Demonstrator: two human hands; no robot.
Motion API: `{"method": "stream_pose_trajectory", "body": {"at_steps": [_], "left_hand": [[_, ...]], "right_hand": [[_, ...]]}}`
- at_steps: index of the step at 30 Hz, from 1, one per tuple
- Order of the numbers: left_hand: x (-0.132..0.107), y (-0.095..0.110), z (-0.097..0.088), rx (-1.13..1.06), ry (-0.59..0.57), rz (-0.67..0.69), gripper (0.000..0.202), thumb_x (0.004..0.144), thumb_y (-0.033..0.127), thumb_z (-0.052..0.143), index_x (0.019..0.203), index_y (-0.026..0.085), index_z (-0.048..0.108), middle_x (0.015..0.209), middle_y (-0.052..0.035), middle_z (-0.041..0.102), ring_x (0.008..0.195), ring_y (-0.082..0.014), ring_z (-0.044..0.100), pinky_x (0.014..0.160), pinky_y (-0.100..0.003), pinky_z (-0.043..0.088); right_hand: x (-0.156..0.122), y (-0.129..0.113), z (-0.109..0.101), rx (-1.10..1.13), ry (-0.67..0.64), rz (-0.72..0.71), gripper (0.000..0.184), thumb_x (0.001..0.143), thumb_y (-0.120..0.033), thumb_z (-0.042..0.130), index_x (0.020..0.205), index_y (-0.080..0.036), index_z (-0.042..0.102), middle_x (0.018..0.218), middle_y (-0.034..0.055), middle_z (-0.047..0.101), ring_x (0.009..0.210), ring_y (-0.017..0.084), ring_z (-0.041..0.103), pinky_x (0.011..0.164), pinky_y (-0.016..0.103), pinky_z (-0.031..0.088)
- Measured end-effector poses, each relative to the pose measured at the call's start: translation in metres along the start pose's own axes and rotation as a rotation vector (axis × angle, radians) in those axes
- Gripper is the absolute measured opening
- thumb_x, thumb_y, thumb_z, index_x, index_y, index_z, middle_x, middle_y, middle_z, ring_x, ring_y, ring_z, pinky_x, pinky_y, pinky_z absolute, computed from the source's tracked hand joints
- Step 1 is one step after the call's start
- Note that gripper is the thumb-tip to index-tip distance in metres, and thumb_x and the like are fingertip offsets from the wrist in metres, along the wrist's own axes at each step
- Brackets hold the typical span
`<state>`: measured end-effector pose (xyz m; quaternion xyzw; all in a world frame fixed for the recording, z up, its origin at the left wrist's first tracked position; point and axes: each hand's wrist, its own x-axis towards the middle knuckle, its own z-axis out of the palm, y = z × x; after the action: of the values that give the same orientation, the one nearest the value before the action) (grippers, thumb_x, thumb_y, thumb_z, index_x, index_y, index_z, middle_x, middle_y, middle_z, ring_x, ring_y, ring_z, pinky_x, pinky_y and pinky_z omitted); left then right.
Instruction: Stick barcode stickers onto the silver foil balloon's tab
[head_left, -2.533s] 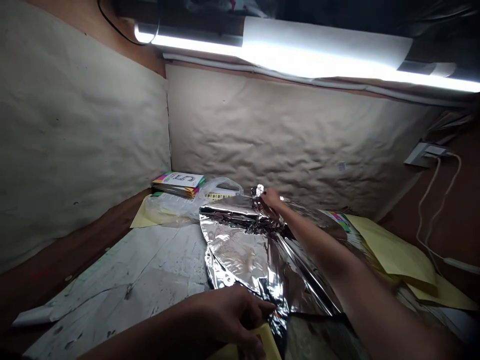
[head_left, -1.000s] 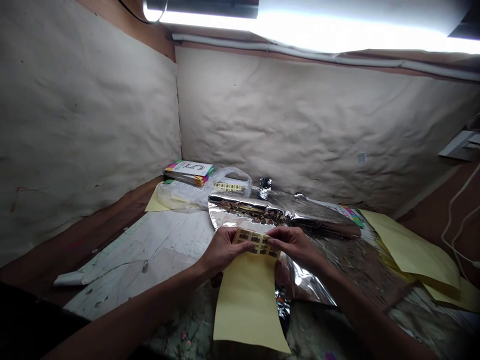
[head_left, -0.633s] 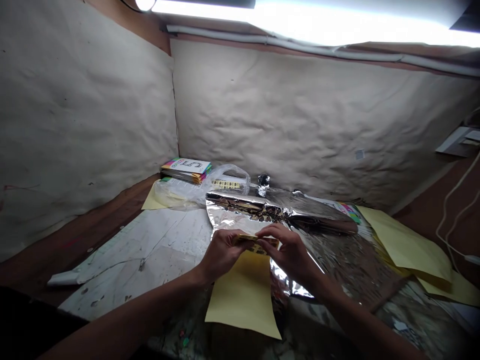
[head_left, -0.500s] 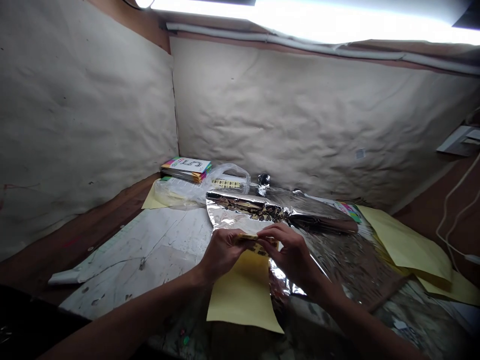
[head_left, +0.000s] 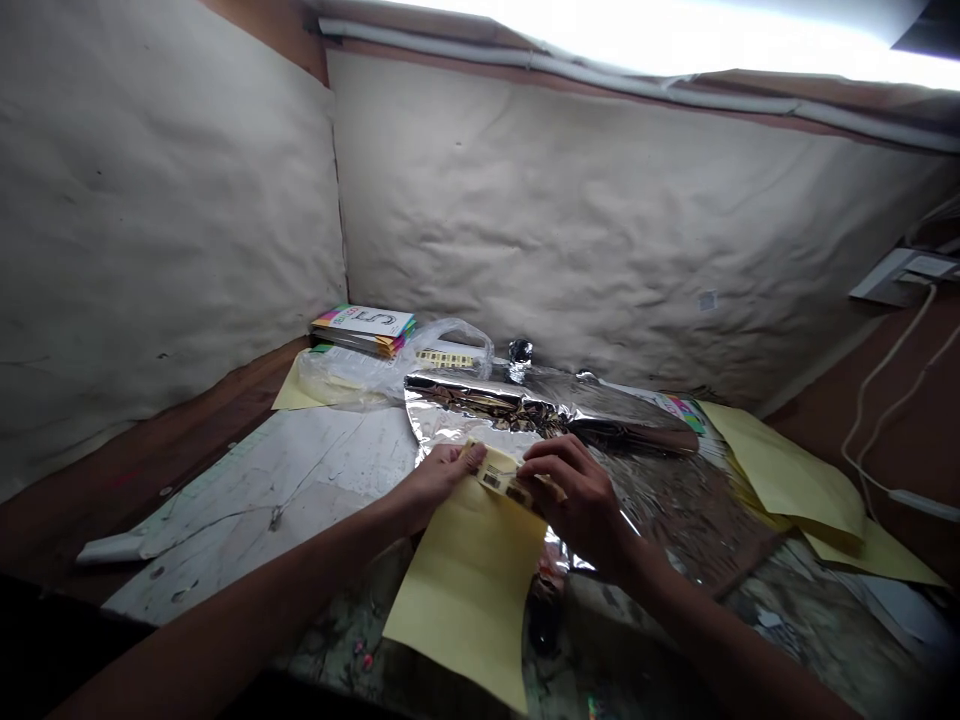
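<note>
A yellow sheet (head_left: pixel 465 590) hangs toward me over the front of the table, with a row of small barcode stickers (head_left: pixel 491 479) along its top edge. My left hand (head_left: pixel 442 475) is closed, pinching the top left corner of the sheet between thumb and fingers. At the right end of the barcode row, my right hand (head_left: pixel 581 495) has its fingers bent and pinched together on the sticker strip. Its fingertips partly cover that end. Behind both hands lies crumpled silver foil film (head_left: pixel 480 395).
Colourful printed booklets (head_left: pixel 367 325) are stacked at the back left beside a clear plastic bag (head_left: pixel 352 375). More yellow sheets (head_left: pixel 787 475) lie on the right. A white cable (head_left: pixel 874 400) hangs down at the right wall. White sheeting (head_left: pixel 300 480) covers the table's left part.
The yellow sheet has tilted, its lower end swinging left and toward me. The barcode row shows more openly between my hands, and my right fingers have lifted and bent more. The view has shifted slightly.
</note>
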<state>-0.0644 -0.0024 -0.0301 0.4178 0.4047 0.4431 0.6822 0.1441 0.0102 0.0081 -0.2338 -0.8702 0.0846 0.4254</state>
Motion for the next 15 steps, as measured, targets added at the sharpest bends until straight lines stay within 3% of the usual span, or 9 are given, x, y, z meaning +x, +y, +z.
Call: {"method": "stream_pose_trajectory", "body": {"at_steps": [2,4,7,9,12,15], "left_hand": [[0.001,0.004,-0.008,-0.087,0.016,-0.06,0.046,0.074,0.055,0.07,0.085,0.01,0.065,0.074,-0.0081,0.068,0.059,-0.0165,0.062,0.058,-0.027,0.049],[0.0,0.01,-0.016,-0.1,-0.019,-0.145,0.042,0.072,0.049,0.074,0.085,0.01,0.066,0.074,-0.0083,0.068,0.06,-0.0165,0.062,0.059,-0.027,0.05],[-0.009,0.021,-0.022,0.022,-0.217,-0.245,0.035,0.075,0.044,0.073,0.078,0.01,0.066,0.072,-0.007,0.067,0.056,-0.0129,0.059,0.054,-0.022,0.047],[-0.016,0.027,-0.021,0.135,-0.388,-0.254,0.034,0.078,0.044,0.071,0.071,0.011,0.064,0.067,-0.0044,0.064,0.051,-0.01,0.054,0.05,-0.02,0.042],[-0.023,0.029,-0.016,0.281,-0.637,-0.275,0.034,0.08,0.043,0.069,0.066,0.013,0.063,0.062,-0.0023,0.061,0.05,-0.0093,0.05,0.05,-0.021,0.041],[-0.023,0.027,-0.013,0.357,-0.787,-0.314,0.029,0.081,0.043,0.068,0.074,0.014,0.067,0.069,-0.0043,0.065,0.059,-0.0133,0.056,0.06,-0.025,0.046]], "right_hand": [[-0.002,-0.002,-0.011,0.139,0.003,0.129,0.004,0.087,-0.018,0.062,0.086,-0.019,0.066,0.092,0.0062,0.062,0.088,0.019,0.057,0.079,0.034,0.047],[-0.006,0.002,-0.023,0.335,-0.051,0.361,0.008,0.085,-0.026,0.065,0.081,-0.019,0.065,0.091,0.0056,0.062,0.087,0.019,0.058,0.076,0.032,0.047],[-0.02,0.017,-0.035,0.621,-0.223,0.75,0.022,0.075,-0.036,0.073,0.072,-0.016,0.064,0.088,0.005,0.063,0.08,0.018,0.059,0.071,0.03,0.047],[-0.032,0.028,-0.037,0.763,-0.334,0.936,0.027,0.068,-0.038,0.078,0.069,-0.015,0.064,0.09,0.0053,0.063,0.075,0.017,0.059,0.068,0.03,0.047],[-0.045,0.034,-0.031,0.851,-0.405,1.04,0.028,0.063,-0.037,0.081,0.065,-0.014,0.064,0.095,0.0063,0.061,0.069,0.014,0.057,0.063,0.028,0.046],[-0.049,0.031,-0.025,0.777,-0.399,1.003,0.026,0.059,-0.033,0.082,0.059,-0.013,0.064,0.094,0.0059,0.059,0.071,0.013,0.055,0.061,0.026,0.044]]}}
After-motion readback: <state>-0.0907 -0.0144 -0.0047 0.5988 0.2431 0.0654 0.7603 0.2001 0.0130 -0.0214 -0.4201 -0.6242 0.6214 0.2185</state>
